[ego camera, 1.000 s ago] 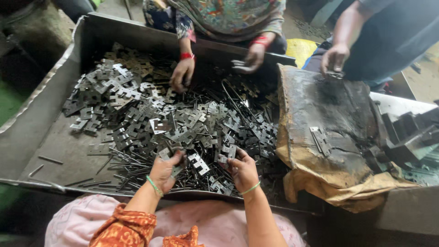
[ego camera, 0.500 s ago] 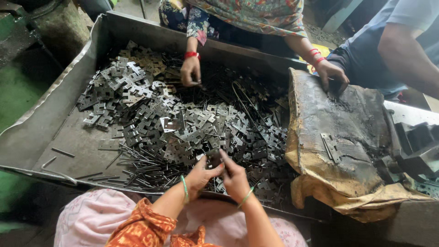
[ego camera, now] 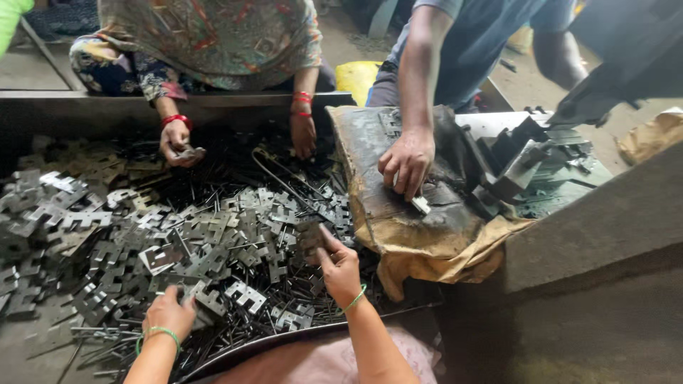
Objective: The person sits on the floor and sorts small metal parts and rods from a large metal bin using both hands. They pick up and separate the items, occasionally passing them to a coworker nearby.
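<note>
A crumpled sheet of brown packing paper, grimy and stained dark with oil, drapes over the right end of the metal tray and sags down its front edge. Behind it, between the two people opposite, sits a bright yellow sack-like bag, mostly hidden. At the far right edge lies another wad of tan wrapping paper; there are no labels, signs or screens.

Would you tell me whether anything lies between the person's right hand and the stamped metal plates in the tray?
Nothing visible does. The right hand already rests on the pile of metal plates, fingertips pinching one dark piece. The left hand also lies directly on the pile.
</note>
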`<state>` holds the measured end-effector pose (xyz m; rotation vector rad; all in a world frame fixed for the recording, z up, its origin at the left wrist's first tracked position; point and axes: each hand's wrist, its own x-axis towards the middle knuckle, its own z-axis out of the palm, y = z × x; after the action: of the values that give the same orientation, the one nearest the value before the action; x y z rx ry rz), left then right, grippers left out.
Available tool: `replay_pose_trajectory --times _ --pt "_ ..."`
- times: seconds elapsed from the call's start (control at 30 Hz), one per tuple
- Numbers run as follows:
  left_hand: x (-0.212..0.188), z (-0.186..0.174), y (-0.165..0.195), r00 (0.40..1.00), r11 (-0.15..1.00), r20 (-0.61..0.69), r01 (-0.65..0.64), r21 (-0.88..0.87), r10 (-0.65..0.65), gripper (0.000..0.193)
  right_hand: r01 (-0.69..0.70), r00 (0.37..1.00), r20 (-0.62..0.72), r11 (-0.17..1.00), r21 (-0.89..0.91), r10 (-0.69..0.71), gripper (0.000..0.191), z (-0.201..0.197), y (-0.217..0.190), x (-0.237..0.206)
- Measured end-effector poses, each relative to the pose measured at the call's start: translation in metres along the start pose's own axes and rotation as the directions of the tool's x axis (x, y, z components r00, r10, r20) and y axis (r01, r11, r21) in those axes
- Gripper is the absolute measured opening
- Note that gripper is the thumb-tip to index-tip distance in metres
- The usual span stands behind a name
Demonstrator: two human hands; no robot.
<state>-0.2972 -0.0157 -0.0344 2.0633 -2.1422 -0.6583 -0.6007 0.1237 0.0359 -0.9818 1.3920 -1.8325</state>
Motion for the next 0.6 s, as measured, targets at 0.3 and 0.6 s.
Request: replay_pose_trajectory --times 0.3,0.6 --pt "-0.007 -0.007 -0.004 0.998 0.993 0.026 -0.052 0.106 0.05 0.042 0.298 0.803 0.195 0.096 -0.95 -0.564 0.062 -0.119 -0.065 0.088" --pt "-0.046 -0.025 0.029 0.839 0.869 -0.31 -0.489 -0.067 0.448 0.022 0.321 0.77 0.436 -0.309 -0.895 -0.465 0.059 -0.115 -0.057 0.088"
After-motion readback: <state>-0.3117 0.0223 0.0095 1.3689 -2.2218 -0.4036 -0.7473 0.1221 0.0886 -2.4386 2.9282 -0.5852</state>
